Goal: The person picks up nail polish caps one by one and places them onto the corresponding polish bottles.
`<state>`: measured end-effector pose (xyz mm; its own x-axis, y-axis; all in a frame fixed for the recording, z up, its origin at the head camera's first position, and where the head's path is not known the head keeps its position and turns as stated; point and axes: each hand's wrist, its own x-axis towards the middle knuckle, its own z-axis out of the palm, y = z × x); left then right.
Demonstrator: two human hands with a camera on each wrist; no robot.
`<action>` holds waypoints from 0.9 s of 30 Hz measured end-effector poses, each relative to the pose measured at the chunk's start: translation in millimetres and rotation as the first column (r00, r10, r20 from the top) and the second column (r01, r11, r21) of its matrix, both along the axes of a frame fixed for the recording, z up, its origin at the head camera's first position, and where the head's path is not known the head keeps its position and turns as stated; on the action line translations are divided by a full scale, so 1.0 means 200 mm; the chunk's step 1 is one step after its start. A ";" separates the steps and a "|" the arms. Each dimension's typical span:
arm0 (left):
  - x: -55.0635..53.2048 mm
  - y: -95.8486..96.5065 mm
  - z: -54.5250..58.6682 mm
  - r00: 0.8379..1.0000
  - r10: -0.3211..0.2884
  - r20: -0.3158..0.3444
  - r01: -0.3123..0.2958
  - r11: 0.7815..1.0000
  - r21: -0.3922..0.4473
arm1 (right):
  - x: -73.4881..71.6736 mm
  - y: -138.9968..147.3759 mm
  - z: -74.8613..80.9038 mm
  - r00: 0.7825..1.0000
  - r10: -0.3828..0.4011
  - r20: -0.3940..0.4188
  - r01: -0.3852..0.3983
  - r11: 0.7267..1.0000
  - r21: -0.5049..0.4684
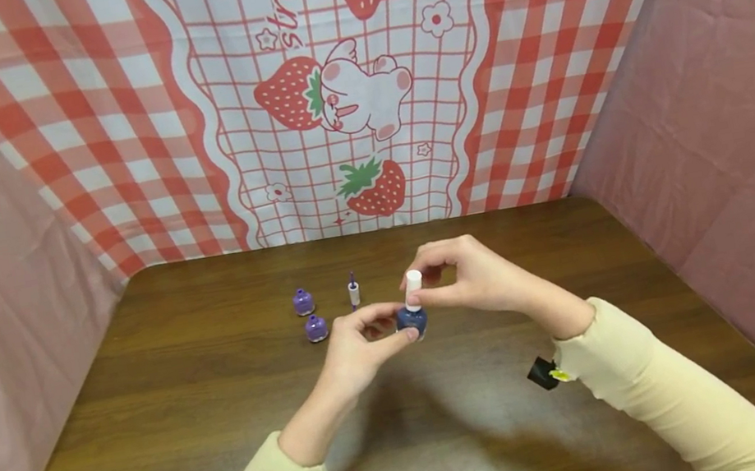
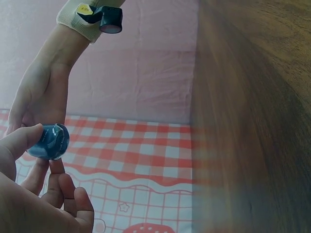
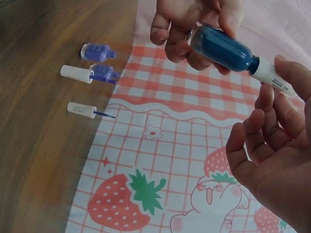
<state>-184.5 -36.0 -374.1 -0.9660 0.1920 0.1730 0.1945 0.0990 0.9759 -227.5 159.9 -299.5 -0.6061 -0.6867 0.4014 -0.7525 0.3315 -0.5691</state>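
Between both hands, above the table, is a dark blue nail polish bottle (image 1: 413, 323) with a white cap (image 1: 414, 289). My left hand (image 1: 355, 352) pinches the glass body between thumb and fingers. The right hand (image 1: 477, 275) pinches the cap. In the right wrist view the cap (image 3: 272, 76) sits at the bottle's neck, with a little of the blue neck showing. The left wrist view shows the base of the bottle (image 2: 54, 141); the cap is hidden there.
Two uncapped purple nail polish bottles (image 1: 303, 303) (image 1: 316, 329) stand left of the hands on the wooden table (image 1: 230, 427). Near them are two white brush caps (image 3: 76, 74) (image 3: 81, 109) with purple brushes. A strawberry-print cloth (image 1: 360, 130) hangs behind, pink cloth at the sides.
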 end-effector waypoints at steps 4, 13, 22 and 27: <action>0.00 0.00 -0.01 1.000 0.012 0.001 -0.012 1.000 0.009 | 0.00 -0.01 -0.02 0.999 -0.036 0.020 0.036 0.999 -0.016; -0.01 0.02 -0.01 0.998 0.044 0.038 -0.045 0.999 0.022 | 0.00 -0.01 -0.05 0.991 -0.126 0.043 0.128 0.990 -0.056; -0.01 0.02 0.00 0.998 0.065 0.020 -0.065 0.998 0.022 | -0.01 -0.02 -0.06 0.977 -0.210 0.040 0.213 0.974 -0.081; -0.01 0.03 0.01 0.997 0.079 0.012 -0.080 0.996 0.025 | -0.01 -0.04 -0.07 0.967 -0.252 0.040 0.254 0.963 -0.083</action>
<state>-187.2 -30.7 -373.1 -0.9799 0.1100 0.1666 0.1766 0.0885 0.9803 -230.0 152.7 -312.7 -0.7679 -0.4725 0.4326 -0.6332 0.4571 -0.6246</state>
